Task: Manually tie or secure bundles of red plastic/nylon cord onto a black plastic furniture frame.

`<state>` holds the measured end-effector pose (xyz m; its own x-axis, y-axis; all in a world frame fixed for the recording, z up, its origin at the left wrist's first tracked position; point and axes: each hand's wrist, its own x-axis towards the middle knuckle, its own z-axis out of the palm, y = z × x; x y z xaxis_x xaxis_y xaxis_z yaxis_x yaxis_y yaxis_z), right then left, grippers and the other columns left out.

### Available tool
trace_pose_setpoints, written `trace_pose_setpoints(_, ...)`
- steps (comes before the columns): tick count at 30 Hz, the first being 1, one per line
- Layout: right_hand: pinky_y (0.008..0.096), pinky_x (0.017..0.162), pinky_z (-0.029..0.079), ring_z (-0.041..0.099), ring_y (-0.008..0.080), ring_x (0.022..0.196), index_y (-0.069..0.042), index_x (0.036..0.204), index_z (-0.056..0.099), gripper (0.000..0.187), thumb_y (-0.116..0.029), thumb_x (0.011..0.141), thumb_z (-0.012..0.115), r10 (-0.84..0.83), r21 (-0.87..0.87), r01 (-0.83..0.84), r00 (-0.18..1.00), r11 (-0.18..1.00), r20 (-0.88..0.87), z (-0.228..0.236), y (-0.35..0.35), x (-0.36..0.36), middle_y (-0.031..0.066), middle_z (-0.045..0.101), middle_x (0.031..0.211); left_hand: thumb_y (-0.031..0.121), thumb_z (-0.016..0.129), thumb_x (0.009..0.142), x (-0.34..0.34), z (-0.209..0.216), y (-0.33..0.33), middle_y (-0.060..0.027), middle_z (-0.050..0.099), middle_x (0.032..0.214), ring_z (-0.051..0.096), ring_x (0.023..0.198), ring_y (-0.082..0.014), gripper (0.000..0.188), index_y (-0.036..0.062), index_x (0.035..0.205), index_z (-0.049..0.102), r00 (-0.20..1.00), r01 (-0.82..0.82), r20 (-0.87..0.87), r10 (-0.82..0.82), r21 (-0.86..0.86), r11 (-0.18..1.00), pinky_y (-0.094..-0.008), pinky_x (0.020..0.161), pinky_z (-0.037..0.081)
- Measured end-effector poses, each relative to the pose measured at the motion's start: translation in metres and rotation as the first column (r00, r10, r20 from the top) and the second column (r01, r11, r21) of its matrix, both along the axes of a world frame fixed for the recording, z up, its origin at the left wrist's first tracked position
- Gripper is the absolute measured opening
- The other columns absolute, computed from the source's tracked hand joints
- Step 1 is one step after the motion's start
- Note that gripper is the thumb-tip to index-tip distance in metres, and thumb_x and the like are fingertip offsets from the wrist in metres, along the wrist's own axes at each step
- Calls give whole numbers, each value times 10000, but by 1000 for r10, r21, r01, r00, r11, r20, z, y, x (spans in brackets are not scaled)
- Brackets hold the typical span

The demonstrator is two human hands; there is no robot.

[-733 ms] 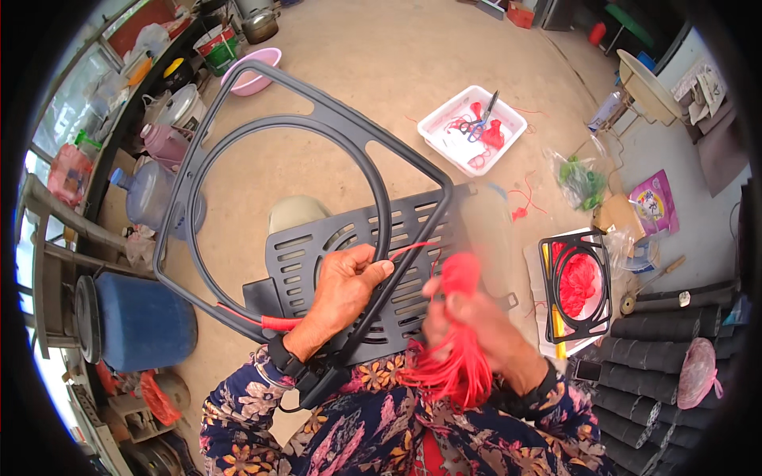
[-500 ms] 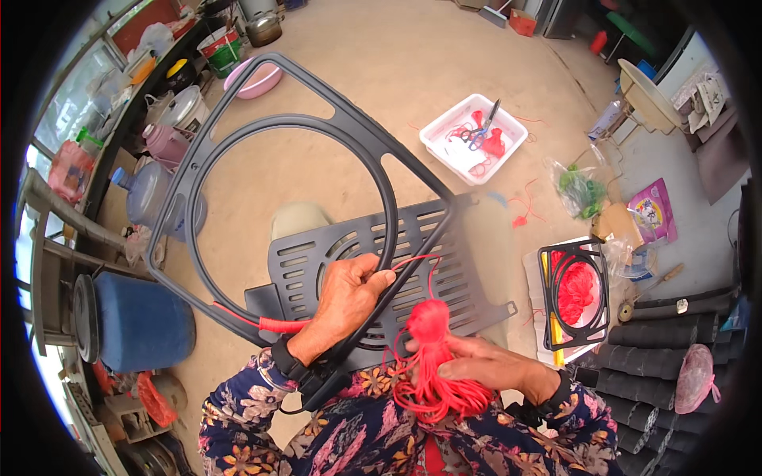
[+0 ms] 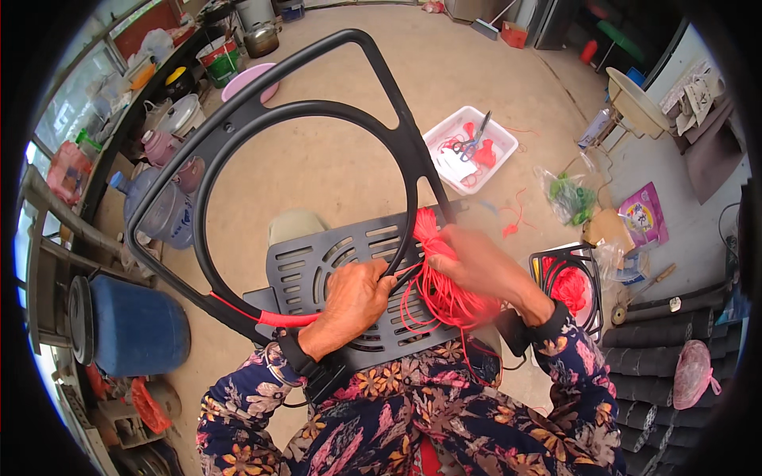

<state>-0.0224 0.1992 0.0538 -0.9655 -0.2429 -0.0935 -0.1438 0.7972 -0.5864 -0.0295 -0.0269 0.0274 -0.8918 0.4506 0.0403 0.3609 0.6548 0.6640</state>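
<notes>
A large black frame (image 3: 230,127) with a round inner ring stands tilted over my lap. My left hand (image 3: 349,301) is closed round the ring's lower right part. Beside that wrist, red cord wrapping (image 3: 290,319) covers a short stretch of the frame's lower edge. My right hand (image 3: 492,266), smeared by motion, grips a bundle of red cord (image 3: 452,289) at the ring's right side; loose strands hang over my lap. Beneath the hands lies a dark grey slotted plate (image 3: 397,333). Where the cord meets the left fingers is hard to make out.
On the floor ahead, a white tray (image 3: 444,173) holds scissors (image 3: 474,145) and red cord. To the right, a smaller black frame (image 3: 599,297) lies over red cord. A blue barrel (image 3: 143,325) stands at left; dark rolls (image 3: 643,358) are stacked at right.
The cord bundle has gone up and away from my body with my right hand, to the ring's right side. The frame has tipped and shifted, its top corner now farther right.
</notes>
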Motion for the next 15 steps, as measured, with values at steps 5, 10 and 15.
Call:
trace_pose_setpoints(5, 500, 685, 470, 568, 522, 817, 64, 967, 526, 254, -149, 859, 614, -1, -7, 1, 994, 1000, -105, -1, -16, -17, 326, 600, 831, 210, 640, 838, 4, 1, 6, -221, 583, 633, 584, 679, -446, 225, 9, 747, 595, 998, 55, 41, -55, 2, 998, -539, 619, 431)
trace_pose_setpoints(10, 512, 722, 472, 577, 510, 862, 43, 1092, 494, 279, -67, 849, 580, 16, -357, -114, 963, 927, -267, -27, -17, -11, 308, 617, 869, 207, 653, 818, 8, -13, 4, -236, 515, 596, 535, 612, -434, 262, -22, 722, 568, 991, 66, 115, -74, 75, 995, -493, 561, 385)
trace_pose_setpoints(15, 526, 758, 466, 574, 502, 896, 75, 1088, 443, 321, -66, 838, 585, 30, -113, -36, 998, 993, -52, -41, -15, -6, 327, 605, 897, 211, 675, 801, 12, -23, 4, -238, 493, 589, 511, 576, -413, 292, -33, 693, 555, 978, 78, 185, -92, 80, 994, -478, 554, 378)
